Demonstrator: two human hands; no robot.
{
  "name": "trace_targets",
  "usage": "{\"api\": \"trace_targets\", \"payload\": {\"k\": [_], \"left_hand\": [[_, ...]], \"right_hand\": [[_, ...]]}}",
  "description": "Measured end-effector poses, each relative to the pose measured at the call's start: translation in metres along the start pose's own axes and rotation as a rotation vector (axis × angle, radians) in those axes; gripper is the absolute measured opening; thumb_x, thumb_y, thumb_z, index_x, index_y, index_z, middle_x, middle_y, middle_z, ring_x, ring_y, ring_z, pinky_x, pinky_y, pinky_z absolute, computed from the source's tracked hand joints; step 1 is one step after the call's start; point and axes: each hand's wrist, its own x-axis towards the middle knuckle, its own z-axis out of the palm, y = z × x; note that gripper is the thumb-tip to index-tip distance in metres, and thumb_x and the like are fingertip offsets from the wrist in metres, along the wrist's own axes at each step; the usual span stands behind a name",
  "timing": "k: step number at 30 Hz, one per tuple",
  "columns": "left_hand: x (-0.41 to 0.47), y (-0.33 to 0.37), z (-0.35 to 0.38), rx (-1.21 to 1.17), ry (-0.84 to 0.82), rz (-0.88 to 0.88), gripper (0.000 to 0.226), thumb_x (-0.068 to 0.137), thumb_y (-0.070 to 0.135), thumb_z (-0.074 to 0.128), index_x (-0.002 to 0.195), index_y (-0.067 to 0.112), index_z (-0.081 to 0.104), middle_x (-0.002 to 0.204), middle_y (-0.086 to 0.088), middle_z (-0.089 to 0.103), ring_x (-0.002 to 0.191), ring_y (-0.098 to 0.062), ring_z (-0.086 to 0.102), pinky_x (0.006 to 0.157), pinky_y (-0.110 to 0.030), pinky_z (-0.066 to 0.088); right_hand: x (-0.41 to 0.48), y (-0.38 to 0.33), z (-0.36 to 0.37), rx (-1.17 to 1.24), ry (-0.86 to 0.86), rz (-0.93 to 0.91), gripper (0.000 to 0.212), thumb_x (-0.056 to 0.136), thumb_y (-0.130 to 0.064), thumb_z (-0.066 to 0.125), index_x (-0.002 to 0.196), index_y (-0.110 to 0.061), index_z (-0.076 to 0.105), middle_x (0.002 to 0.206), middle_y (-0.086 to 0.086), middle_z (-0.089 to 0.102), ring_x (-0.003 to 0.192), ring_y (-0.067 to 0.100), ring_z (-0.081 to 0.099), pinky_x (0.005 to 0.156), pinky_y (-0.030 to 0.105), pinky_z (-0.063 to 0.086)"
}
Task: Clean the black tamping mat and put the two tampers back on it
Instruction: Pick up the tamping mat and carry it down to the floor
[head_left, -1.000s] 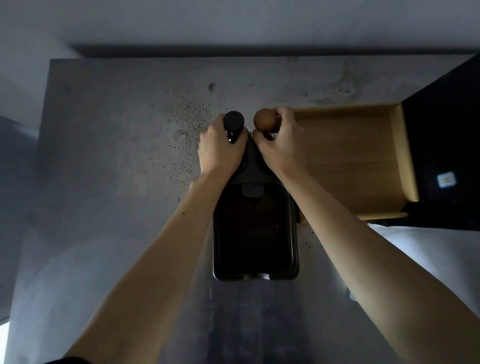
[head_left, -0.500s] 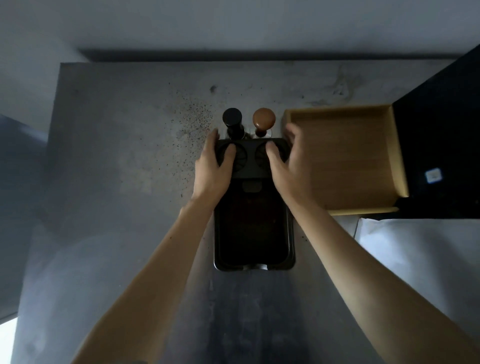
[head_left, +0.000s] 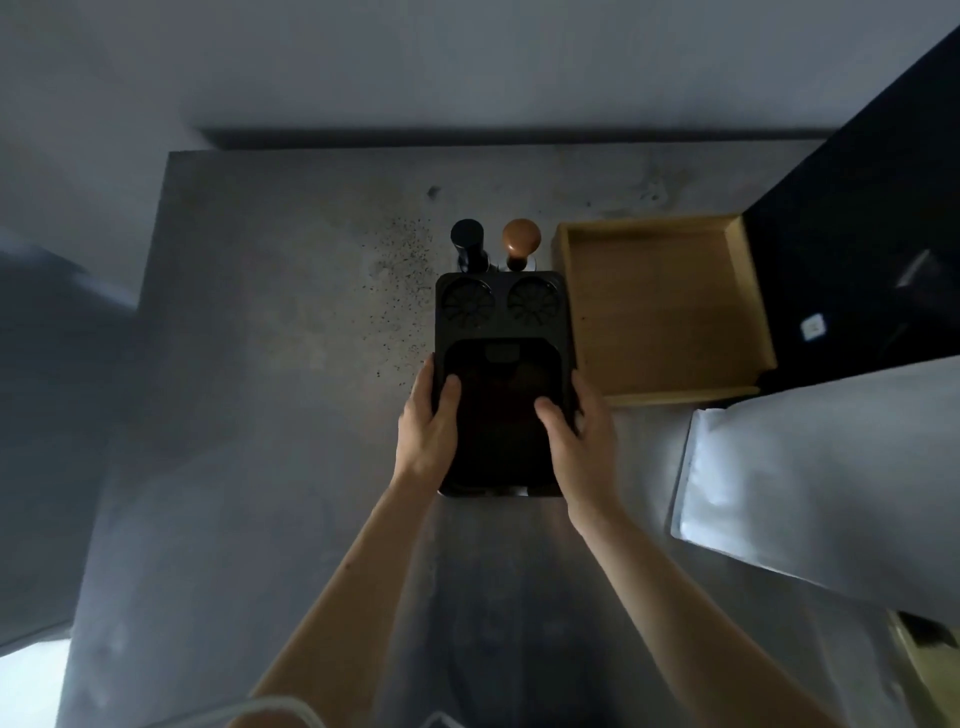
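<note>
Both hands have left the tampers — left hand (head_left: 429, 421) and right hand (head_left: 571, 436) now grip the mat (head_left: 500, 332).

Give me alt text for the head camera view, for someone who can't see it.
Two bare hands, left hand and right hand, grip the sides of a black tamping mat on a grey counter. Its two round holders are empty; a black tamper and a brown-knobbed tamper stand just behind it, beside a wooden tray.
</note>
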Motion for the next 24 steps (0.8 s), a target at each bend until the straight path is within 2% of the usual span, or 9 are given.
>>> {"api": "trace_targets", "payload": {"k": [3,6,11,14,20,24], "left_hand": [[-0.002,0.009,-0.006,-0.051,0.011,0.015,0.045,0.102,0.035,0.046,0.146,0.026,0.048,0.133,0.001,0.064,0.122,-0.019,0.060,0.104,-0.049,0.049],[-0.009,0.018,-0.013,-0.098,0.008,0.076,0.044,0.099,0.037,0.047,0.142,0.028,0.053,0.127,0.005,0.068,0.118,-0.014,0.063,0.101,-0.046,0.052],[-0.025,0.023,-0.029,-0.208,-0.060,0.072,0.046,0.104,0.035,0.046,0.148,0.024,0.046,0.133,0.003,0.065,0.120,-0.012,0.063,0.101,-0.039,0.053],[-0.035,0.020,-0.036,-0.253,-0.098,0.042,0.051,0.104,0.034,0.047,0.153,0.024,0.038,0.132,0.001,0.065,0.118,-0.015,0.065,0.099,-0.040,0.054],[-0.071,0.003,-0.041,-0.333,-0.049,0.017,0.050,0.105,0.026,0.048,0.153,0.021,0.036,0.135,-0.011,0.062,0.121,-0.024,0.062,0.100,-0.044,0.053],[-0.092,-0.007,-0.046,-0.333,-0.083,0.041,0.050,0.104,0.028,0.050,0.152,0.023,0.038,0.131,-0.002,0.064,0.120,-0.019,0.063,0.096,-0.035,0.056]], "right_hand": [[-0.001,-0.007,-0.003,0.089,-0.020,0.051,0.052,0.085,-0.030,0.064,0.136,-0.022,0.057,0.127,-0.003,0.065,0.120,0.013,0.058,0.103,0.043,0.049],[-0.006,-0.015,-0.008,0.140,0.011,0.027,0.049,0.082,-0.023,0.066,0.130,-0.020,0.061,0.122,-0.004,0.067,0.117,0.009,0.061,0.100,0.034,0.051],[-0.024,-0.025,-0.020,0.167,-0.025,-0.010,0.050,0.080,-0.025,0.063,0.130,-0.018,0.063,0.127,0.000,0.066,0.121,0.012,0.059,0.105,0.045,0.048],[-0.038,-0.023,-0.025,0.186,-0.033,-0.029,0.049,0.082,-0.024,0.063,0.131,-0.021,0.062,0.129,-0.002,0.065,0.122,0.009,0.058,0.106,0.043,0.047],[-0.070,-0.017,-0.028,0.158,-0.079,0.005,0.048,0.089,-0.042,0.057,0.137,-0.036,0.055,0.137,-0.011,0.059,0.127,0.003,0.053,0.110,0.039,0.043],[-0.095,-0.009,-0.027,0.181,-0.061,0.020,0.038,0.100,-0.042,0.049,0.138,-0.041,0.048,0.123,-0.020,0.064,0.117,0.000,0.059,0.097,0.029,0.050]]}}
